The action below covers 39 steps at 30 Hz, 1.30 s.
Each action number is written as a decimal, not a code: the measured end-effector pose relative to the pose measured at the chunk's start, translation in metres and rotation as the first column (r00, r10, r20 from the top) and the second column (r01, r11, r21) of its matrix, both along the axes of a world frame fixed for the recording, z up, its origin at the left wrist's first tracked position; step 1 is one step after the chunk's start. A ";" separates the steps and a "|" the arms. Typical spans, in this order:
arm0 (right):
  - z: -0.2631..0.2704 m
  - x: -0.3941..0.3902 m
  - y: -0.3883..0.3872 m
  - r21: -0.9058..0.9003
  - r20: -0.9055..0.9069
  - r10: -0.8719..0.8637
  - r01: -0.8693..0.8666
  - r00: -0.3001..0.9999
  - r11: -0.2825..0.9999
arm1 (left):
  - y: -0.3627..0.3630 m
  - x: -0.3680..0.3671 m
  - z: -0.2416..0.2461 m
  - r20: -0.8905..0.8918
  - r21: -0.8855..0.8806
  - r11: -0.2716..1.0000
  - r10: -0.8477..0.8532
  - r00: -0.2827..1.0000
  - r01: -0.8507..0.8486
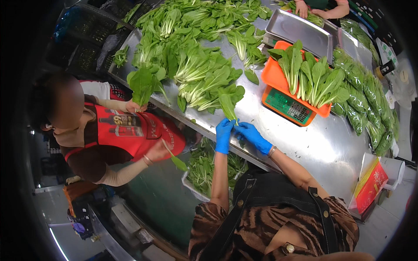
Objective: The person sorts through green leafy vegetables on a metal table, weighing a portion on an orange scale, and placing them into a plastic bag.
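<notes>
My left hand (224,132), in a blue glove, grips the stem end of a leafy green (227,103) above the near edge of the steel table (326,143). Against the same stem are the fingers of my right hand (251,134), also gloved in blue; whether they pinch it is hard to tell. Beyond them lies a large pile of leafy greens (202,73). To the right, an orange tray (270,75) holding several bunches of greens (310,73) rests on a digital scale (287,106).
A co-worker in a red apron (130,130) stands at left, holding greens. Another person's hands (303,9) are at the far side, beside a metal tray (298,32). Bagged greens (369,104) line the right. A crate of leaves (202,166) sits below the table edge.
</notes>
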State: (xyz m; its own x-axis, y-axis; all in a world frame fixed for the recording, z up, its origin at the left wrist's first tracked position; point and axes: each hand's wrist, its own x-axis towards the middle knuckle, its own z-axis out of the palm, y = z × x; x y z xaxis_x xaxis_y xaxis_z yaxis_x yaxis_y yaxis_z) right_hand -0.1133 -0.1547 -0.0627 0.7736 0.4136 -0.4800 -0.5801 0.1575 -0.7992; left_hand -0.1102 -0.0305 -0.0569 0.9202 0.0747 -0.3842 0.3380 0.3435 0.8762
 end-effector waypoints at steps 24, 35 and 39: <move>0.008 -0.004 -0.008 -0.118 0.143 0.235 -0.219 0.961 0.968 | 0.018 0.000 0.029 0.201 -0.064 0.988 0.151 0.968 -0.141; 0.010 0.049 0.068 0.241 -0.239 0.202 -0.143 0.950 0.960 | 0.102 0.065 0.023 0.206 0.979 -0.013 0.032 0.978 -0.205; -0.017 0.072 0.091 0.395 -0.411 0.197 -0.021 0.890 0.919 | 0.093 0.059 0.025 0.229 0.957 0.181 0.002 0.974 -0.225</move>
State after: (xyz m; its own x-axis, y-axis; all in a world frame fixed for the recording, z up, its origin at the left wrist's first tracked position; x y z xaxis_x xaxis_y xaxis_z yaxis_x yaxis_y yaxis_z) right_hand -0.0412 -0.0637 -0.0795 0.4611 0.6968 -0.5494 -0.8836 0.3041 -0.3559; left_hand -0.0515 0.0626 -0.0317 0.8942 0.3934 0.2137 0.2172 -0.7986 0.5613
